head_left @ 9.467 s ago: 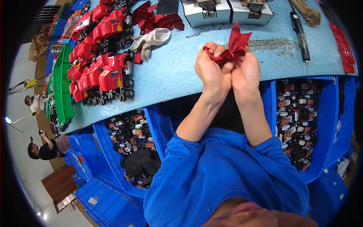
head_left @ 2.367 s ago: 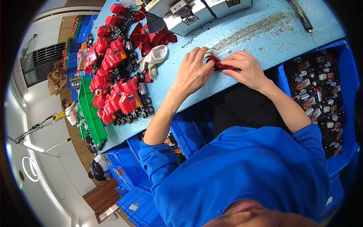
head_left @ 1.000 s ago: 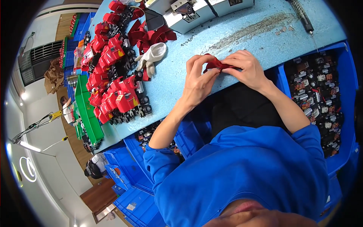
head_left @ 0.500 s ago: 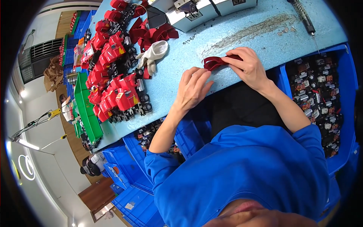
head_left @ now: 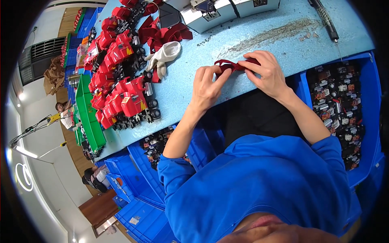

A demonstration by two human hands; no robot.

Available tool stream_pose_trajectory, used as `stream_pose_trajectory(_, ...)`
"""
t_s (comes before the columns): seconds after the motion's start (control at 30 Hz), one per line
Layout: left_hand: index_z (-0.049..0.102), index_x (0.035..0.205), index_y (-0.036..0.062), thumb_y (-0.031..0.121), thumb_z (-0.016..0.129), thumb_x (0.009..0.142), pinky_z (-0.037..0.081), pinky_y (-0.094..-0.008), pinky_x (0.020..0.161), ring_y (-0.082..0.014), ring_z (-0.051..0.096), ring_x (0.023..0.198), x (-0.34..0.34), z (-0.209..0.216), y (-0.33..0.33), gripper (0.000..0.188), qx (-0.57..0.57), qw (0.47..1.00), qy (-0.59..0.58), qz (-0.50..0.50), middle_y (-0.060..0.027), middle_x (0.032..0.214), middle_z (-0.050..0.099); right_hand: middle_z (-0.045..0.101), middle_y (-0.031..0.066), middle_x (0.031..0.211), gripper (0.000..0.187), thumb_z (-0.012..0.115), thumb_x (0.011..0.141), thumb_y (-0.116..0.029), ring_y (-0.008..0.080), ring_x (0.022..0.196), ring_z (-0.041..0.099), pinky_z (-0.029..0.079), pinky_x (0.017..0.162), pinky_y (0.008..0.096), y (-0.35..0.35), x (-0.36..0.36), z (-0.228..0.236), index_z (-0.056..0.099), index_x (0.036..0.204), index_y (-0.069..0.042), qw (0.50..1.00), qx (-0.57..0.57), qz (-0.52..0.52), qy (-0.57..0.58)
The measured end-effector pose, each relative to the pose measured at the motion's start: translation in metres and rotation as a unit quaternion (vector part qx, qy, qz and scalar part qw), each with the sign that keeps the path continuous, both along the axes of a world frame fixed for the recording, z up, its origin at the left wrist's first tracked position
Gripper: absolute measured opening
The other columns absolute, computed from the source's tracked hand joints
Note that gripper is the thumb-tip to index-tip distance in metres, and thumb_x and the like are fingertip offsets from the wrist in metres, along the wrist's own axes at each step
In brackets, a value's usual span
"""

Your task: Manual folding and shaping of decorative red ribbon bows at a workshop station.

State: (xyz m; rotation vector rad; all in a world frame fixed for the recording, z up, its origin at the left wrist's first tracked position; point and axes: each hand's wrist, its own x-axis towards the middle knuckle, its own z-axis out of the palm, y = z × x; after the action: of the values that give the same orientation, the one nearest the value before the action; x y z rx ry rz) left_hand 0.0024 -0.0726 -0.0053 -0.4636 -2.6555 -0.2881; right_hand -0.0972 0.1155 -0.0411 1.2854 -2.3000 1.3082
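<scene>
1. The left hand (head_left: pixel 206 87) pinches one end of a red cloth piece (head_left: pixel 237 67), thumb and fingertips nearly together.
2. The right hand (head_left: pixel 264 73) grips the other end, fingers curled and closed.
3. The cloth spans between them, near the front edge of the blue tabletop (head_left: pixel 190 81).
4. Farther left, a white glove (head_left: pixel 170 50) lies beside red toy trucks (head_left: pixel 121 50).

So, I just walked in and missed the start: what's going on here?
A person in a blue top is handling a strip of red cloth at a light-blue table. The left hand pinches its left end; the right hand holds its right part. Off to the left are a whitish glove and clustered red toy trucks.
</scene>
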Motion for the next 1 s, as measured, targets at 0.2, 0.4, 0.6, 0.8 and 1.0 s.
stream_pose_trajectory(0.2,0.061,0.099,0.0036,0.003,0.056,0.065,0.042,-0.0345,0.076,-0.0253,0.052,0.092,0.008,0.003,-0.003,0.034,-0.043,0.997,-0.027,-0.065,-0.0090,0.098,0.054,0.060,0.0077,0.098,0.027,0.063,0.062,0.001,0.0258,0.096,0.054,0.041,0.086,0.0393,0.004,-0.003,0.004,0.067,0.088,-0.006,0.998,-0.036,0.054,0.016)
stream_pose_trajectory(0.4,0.051,0.115,0.0003,0.021,0.060,0.073,0.035,-0.0412,0.093,-0.0307,0.045,0.111,0.028,0.001,-0.003,0.047,0.004,0.984,-0.179,-0.025,-0.0152,0.117,0.050,0.061,0.0079,0.097,0.026,0.061,0.062,0.003,0.0261,0.098,0.054,0.039,0.089,0.0402,0.008,-0.003,0.008,0.066,0.087,-0.004,0.993,-0.081,0.085,0.013)
stream_pose_trajectory(0.6,0.042,0.124,0.0006,0.036,0.058,0.078,0.025,-0.0443,0.103,-0.0331,0.035,0.123,0.033,0.002,-0.003,0.060,-0.015,0.969,-0.245,-0.023,-0.0179,0.126,0.043,0.062,0.0085,0.097,0.022,0.062,0.069,0.003,0.0276,0.100,0.053,0.042,0.086,0.0369,0.005,0.001,0.006,0.065,0.090,-0.002,0.994,-0.104,0.034,-0.025)
stream_pose_trajectory(0.8,0.042,0.123,-0.0001,0.039,0.056,0.080,0.024,-0.0454,0.103,-0.0318,0.031,0.127,0.024,0.003,0.008,0.060,0.010,0.975,-0.220,-0.039,-0.0184,0.129,0.040,0.062,0.0082,0.097,0.020,0.062,0.072,0.004,0.0282,0.100,0.053,0.044,0.085,0.0363,0.004,0.001,0.002,0.065,0.091,-0.002,0.993,-0.113,-0.020,-0.041)
stream_pose_trajectory(1.0,0.042,0.123,-0.0003,0.041,0.054,0.081,0.023,-0.0453,0.104,-0.0320,0.031,0.127,0.022,-0.003,0.011,0.060,-0.007,0.974,-0.226,-0.028,-0.0196,0.128,0.040,0.062,0.0082,0.099,0.022,0.064,0.070,0.004,0.0289,0.100,0.053,0.044,0.085,0.0372,0.005,0.009,0.014,0.064,0.091,-0.001,0.995,-0.096,0.003,0.018)
